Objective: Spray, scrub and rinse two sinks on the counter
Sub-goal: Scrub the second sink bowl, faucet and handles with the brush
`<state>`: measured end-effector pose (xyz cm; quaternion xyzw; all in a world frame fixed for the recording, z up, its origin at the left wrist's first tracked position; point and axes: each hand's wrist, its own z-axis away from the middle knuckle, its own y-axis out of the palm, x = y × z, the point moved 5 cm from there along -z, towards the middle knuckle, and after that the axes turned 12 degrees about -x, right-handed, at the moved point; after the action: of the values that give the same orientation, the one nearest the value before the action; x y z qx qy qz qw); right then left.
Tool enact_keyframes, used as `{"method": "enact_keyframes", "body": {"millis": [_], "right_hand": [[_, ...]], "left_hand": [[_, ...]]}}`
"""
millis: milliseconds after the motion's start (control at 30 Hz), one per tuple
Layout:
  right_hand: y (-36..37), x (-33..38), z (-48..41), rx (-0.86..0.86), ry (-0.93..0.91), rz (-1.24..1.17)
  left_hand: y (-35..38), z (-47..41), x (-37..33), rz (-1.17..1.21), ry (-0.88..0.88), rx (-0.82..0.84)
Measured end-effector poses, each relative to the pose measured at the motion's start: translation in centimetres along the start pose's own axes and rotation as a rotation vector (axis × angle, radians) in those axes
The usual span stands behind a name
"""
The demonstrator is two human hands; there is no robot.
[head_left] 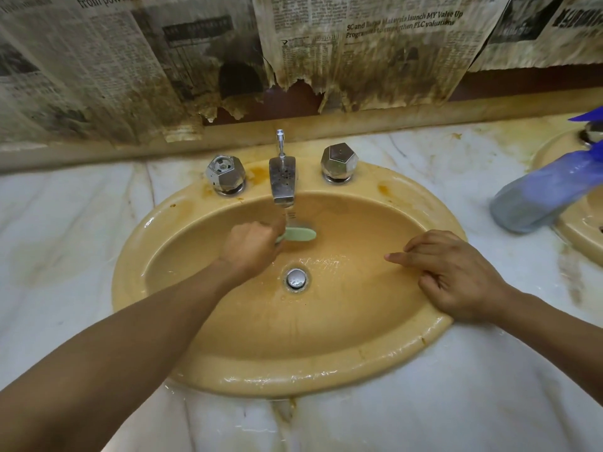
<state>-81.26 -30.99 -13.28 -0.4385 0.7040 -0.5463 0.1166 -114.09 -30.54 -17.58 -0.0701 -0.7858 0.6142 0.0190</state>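
A yellow oval sink [208, 363] fills the middle of the marble counter. My left hand [249, 249] grips a pale green scrub brush [298, 235] inside the basin, right under the chrome spout [282, 181], where water runs down. My right hand [453, 275] rests on the sink's right rim with its fingers loosely spread and nothing in it. Water pools around the chrome drain [296, 279]. The rim of a second yellow sink [584, 236] shows at the right edge.
Two chrome tap knobs [225, 173] [338, 163] flank the spout. A blue spray bottle [541, 194] stands on the stained marble counter [65, 230] between the two sinks. Torn, stained newspaper [130, 70] covers the wall behind.
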Motion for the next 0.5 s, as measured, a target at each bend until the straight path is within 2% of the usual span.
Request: {"method": "enact_keyframes", "body": {"millis": [100, 133, 233, 267, 433, 500], "right_hand": [[0.0, 0.0, 0.0, 0.002, 0.0, -0.003], [0.1, -0.1, 0.1, 0.001, 0.001, -0.002], [0.0, -0.1, 0.1, -0.003, 0.008, -0.005], [0.1, -0.1, 0.2, -0.001, 0.008, -0.006], [0.0, -0.1, 0.1, -0.013, 0.014, -0.011], [0.0, -0.1, 0.1, -0.013, 0.023, -0.008]], "left_hand": [[-0.5, -0.4, -0.5, 0.072, 0.015, -0.171], [-0.3, -0.1, -0.6, 0.078, 0.004, -0.165], [2.6, 1.5, -1.6, 0.002, 0.039, 0.196], [2.9, 1.6, -1.6, -0.021, 0.046, 0.246], [0.8, -0.3, -0.6, 0.05, 0.005, 0.033], [1.2, 0.2, -0.4, 0.087, -0.045, 0.122]]}}
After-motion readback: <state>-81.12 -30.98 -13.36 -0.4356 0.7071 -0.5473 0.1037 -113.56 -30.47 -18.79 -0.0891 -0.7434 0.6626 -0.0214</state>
